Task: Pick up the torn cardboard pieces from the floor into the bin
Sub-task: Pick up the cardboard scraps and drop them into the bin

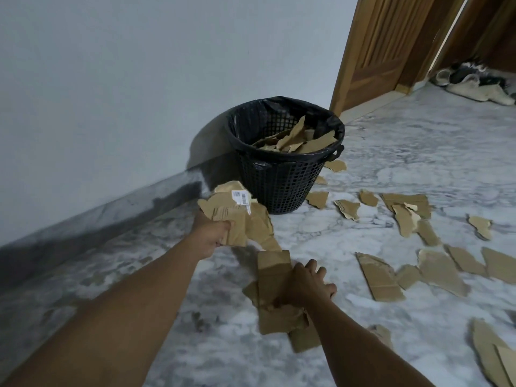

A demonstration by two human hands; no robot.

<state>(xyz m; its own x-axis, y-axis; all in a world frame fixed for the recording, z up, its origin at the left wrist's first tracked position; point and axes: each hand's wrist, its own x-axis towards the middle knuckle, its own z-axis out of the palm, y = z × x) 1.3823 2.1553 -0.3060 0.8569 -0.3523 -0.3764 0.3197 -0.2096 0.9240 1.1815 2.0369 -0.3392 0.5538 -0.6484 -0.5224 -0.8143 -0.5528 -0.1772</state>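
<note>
Nearest, at five o'clock, my right hand (pixel 304 286) has its fingers curled round a long cardboard strip (pixel 272 272) and some torn bits under it. At seven o'clock my left hand (pixel 210 236) grips a bunch of scraps (pixel 231 219), one bearing a white barcode label (pixel 242 198). From three to five o'clock, loose cardboard pieces (pixel 381 277) lie scattered over the marble floor (pixel 418 163). Straight ahead at twelve stands the black mesh bin (pixel 279 188) with its black liner (pixel 331 122), more than half full of cardboard (pixel 303 139). A wooden door (pixel 377 46) stands at one o'clock.
</note>
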